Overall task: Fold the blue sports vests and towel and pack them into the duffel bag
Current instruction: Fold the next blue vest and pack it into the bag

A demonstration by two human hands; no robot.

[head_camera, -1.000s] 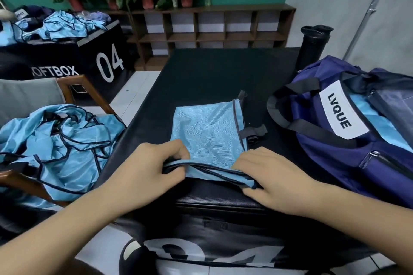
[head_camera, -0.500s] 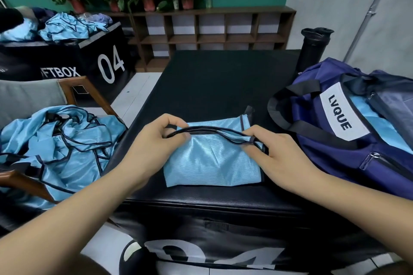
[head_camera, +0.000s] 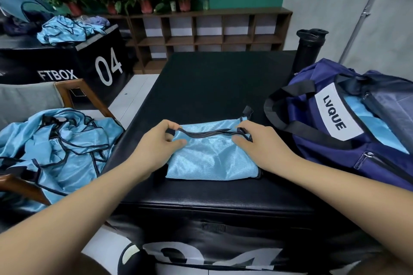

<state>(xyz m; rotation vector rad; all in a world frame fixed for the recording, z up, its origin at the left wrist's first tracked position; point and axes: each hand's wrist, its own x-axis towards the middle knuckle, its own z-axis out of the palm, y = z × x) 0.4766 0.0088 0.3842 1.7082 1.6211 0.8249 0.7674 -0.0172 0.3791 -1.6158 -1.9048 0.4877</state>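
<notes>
Blue vest (head_camera: 212,161) lies part-folded on black desk (head_camera: 212,78), just beside navy duffel bag (head_camera: 330,147). Left hand (head_camera: 159,140) pinches dark-trimmed edge at left corner. Right hand (head_camera: 257,144) pinches same edge at right corner, fingers curled. Best approach, as judged: set trim square over layer beneath, corners level, then flatten slippery fabric before letting go. Unfolded vests (head_camera: 55,152) heaped on chair, left.
</notes>
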